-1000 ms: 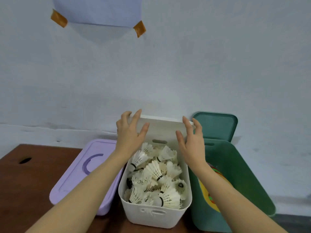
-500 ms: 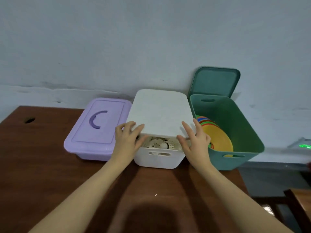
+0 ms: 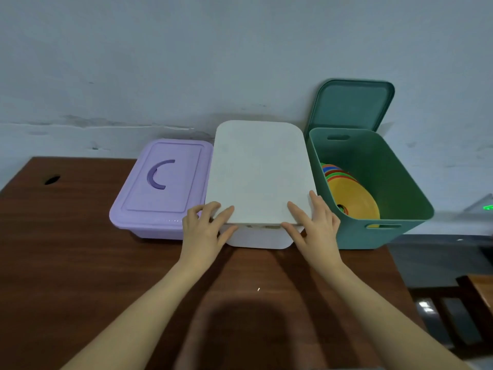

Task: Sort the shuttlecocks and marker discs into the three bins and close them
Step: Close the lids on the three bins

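The white lid lies almost flat over the white bin, the middle 1 of 3 bins in a row against the wall on the brown table. Its near edge sits a little proud of the bin's front rim, so I judge it is not yet seated. My left hand pinches the near left corner, fingers on top and thumb curled under the edge; my right hand does the same at the near right corner, fingers spread over the top.

The lid looks like thin, stiff plastic, light and faintly textured, so I expect little slip. Holding the 2 near corners is the right grip: it lets me line the edge up and then press down evenly. Pushing 1 side only could leave it cocked.

Touching the white bin on the left is the purple bin, lid on, with a darker curved recess for a handle. On the right stands the green bin, open, its green lid leaning upright against the wall behind it. Inside lie stacked marker discs, yellow on top with orange, green and blue edges showing.

I can read no brand, label or writing on any of them.
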### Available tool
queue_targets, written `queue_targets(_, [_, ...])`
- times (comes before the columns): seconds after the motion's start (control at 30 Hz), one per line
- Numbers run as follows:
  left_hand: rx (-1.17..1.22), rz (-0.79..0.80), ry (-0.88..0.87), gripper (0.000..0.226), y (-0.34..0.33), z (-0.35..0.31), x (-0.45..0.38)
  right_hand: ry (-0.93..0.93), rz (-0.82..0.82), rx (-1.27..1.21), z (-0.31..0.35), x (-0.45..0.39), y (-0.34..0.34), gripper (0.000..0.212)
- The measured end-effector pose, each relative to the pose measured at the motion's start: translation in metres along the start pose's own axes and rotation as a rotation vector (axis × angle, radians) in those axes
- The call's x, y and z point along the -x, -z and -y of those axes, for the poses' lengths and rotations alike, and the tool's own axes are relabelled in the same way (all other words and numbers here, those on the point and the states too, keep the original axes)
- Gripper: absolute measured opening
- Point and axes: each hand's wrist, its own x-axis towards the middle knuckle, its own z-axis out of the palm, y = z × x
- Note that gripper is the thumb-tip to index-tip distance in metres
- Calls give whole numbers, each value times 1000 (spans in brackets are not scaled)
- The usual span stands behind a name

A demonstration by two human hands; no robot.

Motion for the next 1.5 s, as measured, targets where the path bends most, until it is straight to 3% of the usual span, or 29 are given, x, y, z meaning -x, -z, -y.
queue_targets(0.23, [54, 30, -67, 35, -2, 0, -17, -26, 17, 24, -7, -3, 4, 58])
queue_targets(0.5, [52, 103, -77, 56, -3, 1, -24, -61, 86, 105, -8, -4, 1, 57])
queue_targets(0.87, [37, 92, -64, 45, 6, 6, -44, -76, 154, 177, 0, -24, 5, 62])
queue_targets(0.93, [-5, 158, -30, 52, 4, 4, -60, -76, 176, 172, 1, -41, 6, 66])
queue_targets(1.1, [-65, 507, 172, 64, -16, 4, -115, -74, 276, 202, -4, -90, 2, 57])
queue_targets(1.33, [-97, 598, 208, 69, -45, 20, -154, -64, 424, 155, -18, -139, -17, 61])
queue_targets(1.5, [-107, 579, 241, 70, -51, 25, -154, -26, 429, 193, -22, -150, -27, 63])
